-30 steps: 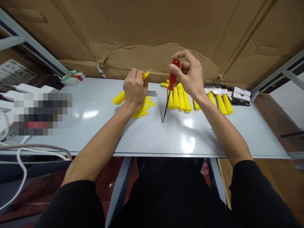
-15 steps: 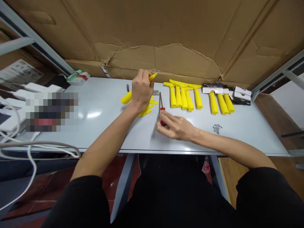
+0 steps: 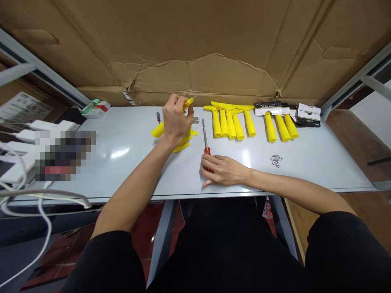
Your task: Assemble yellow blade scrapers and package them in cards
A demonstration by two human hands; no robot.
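My left hand [image 3: 177, 120] is closed around a yellow plastic scraper [image 3: 157, 130]. Its handle end sticks out at the left and its head at the upper right, with a small shiny bit at the tip; the middle is hidden by my fingers. My right hand [image 3: 224, 170] rests near the front edge, fingers over the red handle of a screwdriver [image 3: 205, 140] that seems to lie flat, blade pointing away. Several loose yellow strips [image 3: 183, 143] lie below my left hand. A small metal piece [image 3: 196, 120] is just right of it.
Several yellow T-shaped scrapers [image 3: 231, 122] stand in a row at the back. Right of them are yellow handles with black cards [image 3: 268, 108]. A pile of screws [image 3: 276, 160] lies at the right. A second screwdriver [image 3: 158, 116], a small box [image 3: 96, 109] and white cables [image 3: 45, 219] are leftward.
My right hand has lowered the screwdriver towards the front edge, and its thumb has moved away from the handle. My left hand still grips the scraper. The view has shifted slightly.
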